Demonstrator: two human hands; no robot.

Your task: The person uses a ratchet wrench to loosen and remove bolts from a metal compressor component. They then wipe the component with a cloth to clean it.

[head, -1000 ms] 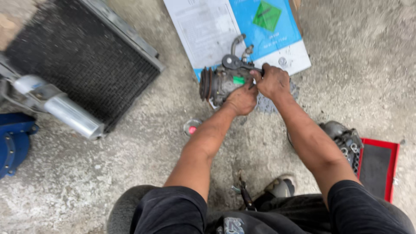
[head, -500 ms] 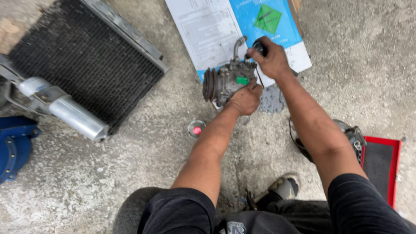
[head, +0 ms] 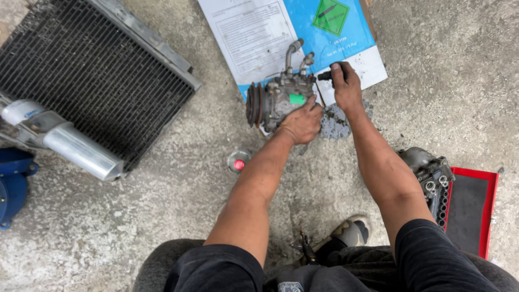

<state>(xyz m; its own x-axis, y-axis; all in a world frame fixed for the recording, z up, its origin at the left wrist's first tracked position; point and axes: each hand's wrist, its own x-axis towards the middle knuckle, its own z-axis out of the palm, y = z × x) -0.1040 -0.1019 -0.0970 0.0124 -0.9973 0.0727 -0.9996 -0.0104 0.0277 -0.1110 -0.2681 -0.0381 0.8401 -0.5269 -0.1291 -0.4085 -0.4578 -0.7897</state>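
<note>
A grimy grey compressor (head: 277, 97) with a pulley on its left end and a green sticker lies on the concrete floor, partly over a blue and white printed sheet (head: 254, 38). My left hand (head: 303, 121) rests on the compressor's near right side and holds it steady. My right hand (head: 346, 86) is closed around a dark tool handle (head: 324, 75) whose tip points left at the compressor's right end, beside two upright metal pipe fittings (head: 294, 54).
A black finned radiator (head: 92, 81) with a silver cylinder (head: 81, 151) lies at left. A small round cap with a red centre (head: 238, 161) sits near my left forearm. Another metal part (head: 430, 173) and a red tray (head: 476, 211) are at right. A shoe (head: 351, 231) is below.
My right hand has moved away from the compressor's right end, up and to the right, with the tool handle in it. My left hand stays on the compressor body.
</note>
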